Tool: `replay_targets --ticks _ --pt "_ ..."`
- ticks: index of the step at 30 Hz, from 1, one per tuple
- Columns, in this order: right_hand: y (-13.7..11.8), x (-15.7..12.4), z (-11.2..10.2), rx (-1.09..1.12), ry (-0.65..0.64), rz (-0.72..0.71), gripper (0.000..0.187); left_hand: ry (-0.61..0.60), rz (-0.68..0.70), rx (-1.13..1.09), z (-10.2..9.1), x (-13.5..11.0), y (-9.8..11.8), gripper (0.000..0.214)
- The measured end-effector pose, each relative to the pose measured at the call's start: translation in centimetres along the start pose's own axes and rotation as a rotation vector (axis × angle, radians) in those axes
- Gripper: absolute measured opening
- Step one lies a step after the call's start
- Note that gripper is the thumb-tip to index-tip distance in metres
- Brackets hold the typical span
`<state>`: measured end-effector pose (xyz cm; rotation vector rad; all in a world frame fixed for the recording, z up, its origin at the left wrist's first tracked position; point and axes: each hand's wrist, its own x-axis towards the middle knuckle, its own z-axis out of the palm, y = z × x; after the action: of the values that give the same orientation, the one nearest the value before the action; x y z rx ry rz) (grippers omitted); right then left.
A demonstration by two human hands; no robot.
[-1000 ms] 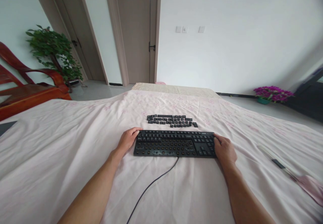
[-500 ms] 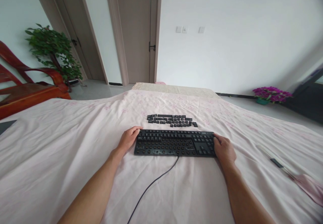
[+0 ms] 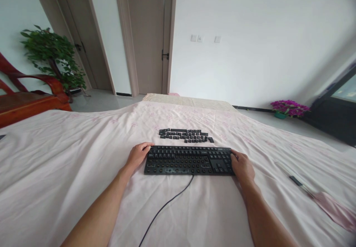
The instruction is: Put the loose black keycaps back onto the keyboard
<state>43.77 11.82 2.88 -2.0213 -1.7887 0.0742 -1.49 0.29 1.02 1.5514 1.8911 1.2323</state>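
Note:
A black computer keyboard (image 3: 178,161) lies on the pale pink floral cloth, its cable (image 3: 168,203) trailing from the near edge toward me. Keycaps are off across much of its lower main block, leaving bare switch posts; the top rows and number pad still carry caps. My left hand (image 3: 138,154) grips the upper left corner, thumb on top. At the right end, my right hand (image 3: 242,166) is closed round the side edge, fingers partly hidden beneath. Just beyond the keyboard, loose black keycaps (image 3: 182,135) lie in uneven rows, with a long space bar among them.
A thin tool with a black grip (image 3: 296,181) lies on the cloth (image 3: 211,210) at right, beside a pink fabric piece (image 3: 332,208). A wooden chair (image 3: 36,95) and a leafy plant (image 3: 52,54) stand at left. Purple flowers (image 3: 290,107) sit on the floor at right.
The whole view has shifted slightly, so everything appears a little further left and lower. Both hands keep their hold on the keyboard, and the loose keycaps lie as before.

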Motion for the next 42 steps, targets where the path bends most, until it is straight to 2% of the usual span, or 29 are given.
replay_targets --ticks 3,6,11,14,18,25,30,42 --pt "-1.2 -0.2 -1.3 -0.116 0.112 -0.084 0.044 0.004 0.009 0.010 -0.1 -0.2 0.1 0.036" --pt "-3.6 -0.4 -2.7 -0.093 0.190 -0.227 0.037 0.006 0.013 0.017 -0.1 -0.2 0.1 0.037" --pt "-9.5 -0.9 -2.9 0.085 0.070 -0.572 0.029 0.008 0.015 0.012 -0.2 -0.2 0.1 0.036" --pt "-12.5 -0.8 -1.8 0.118 -0.017 -0.682 0.023 0.006 0.012 0.004 -0.2 -0.2 0.1 0.037" --pt "-15.0 0.4 0.1 0.091 -0.085 -0.740 0.018 0.011 0.002 -0.014 -0.2 -0.3 0.3 0.037" --pt "-17.4 2.1 2.4 -0.076 -0.128 -0.771 0.015 -0.007 0.023 -0.035 -0.4 -0.3 0.3 0.035" --pt "-18.2 2.3 3.3 -0.178 -0.139 -0.798 0.014 -0.008 0.028 -0.043 -0.3 -0.2 0.1 0.036" --pt "-19.2 2.5 4.1 -0.244 -0.137 -0.833 0.009 -0.007 0.013 -0.031 -0.5 -0.4 0.7 0.036"
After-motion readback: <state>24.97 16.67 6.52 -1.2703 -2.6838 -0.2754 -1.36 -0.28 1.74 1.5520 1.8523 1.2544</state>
